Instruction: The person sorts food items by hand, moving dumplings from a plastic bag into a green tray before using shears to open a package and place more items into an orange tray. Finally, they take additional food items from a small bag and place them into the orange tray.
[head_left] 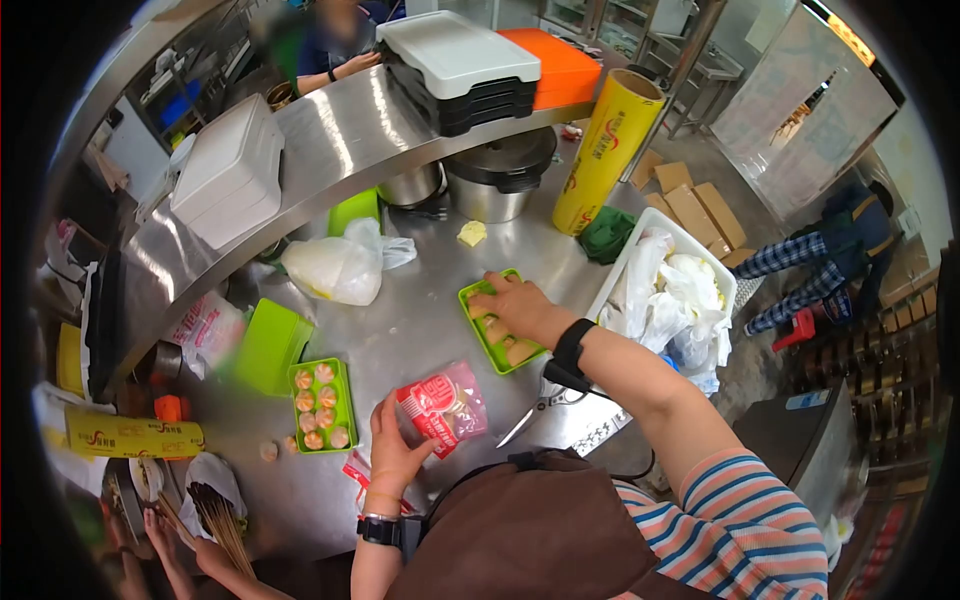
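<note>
The right hand (515, 305) reaches over a green tray (480, 350) toward the worktop's (360, 335) right edge. Its fingers curl down and cover part of the beige pieces (520, 351) in that tray, so their full number cannot be told; at least three show. The fingertips are partly hidden, and I cannot tell whether they pinch a piece. The left hand (395, 450), nearer the worktop's near edge, has fingers and thumb spread apart around the lower left corner of a red-printed plastic packet (442, 405); the thumb seems to meet the packet's lower edge. What lies inside the packet is hard to make out. The brown apron (550, 520) hides part of the near edge and the end of a blade (517, 428).

Left of the packet, a second green tray (351, 390) holds eight peach-coloured balls (327, 396); two more sit just outside it, toward the worktop's left edge. A third green container (270, 347) is blurred, and a fourth is mostly hidden behind a white plastic bag (335, 268) near the far edge. Two pots stand there under the shelf (325, 125), one partly covered by the other. Two yellow film boxes show, one upright by the right edge, one lying at the left. At the near left corner, a co-worker's hands are cut off, beside a bundle of sticks (220, 520) too many to count.
</note>
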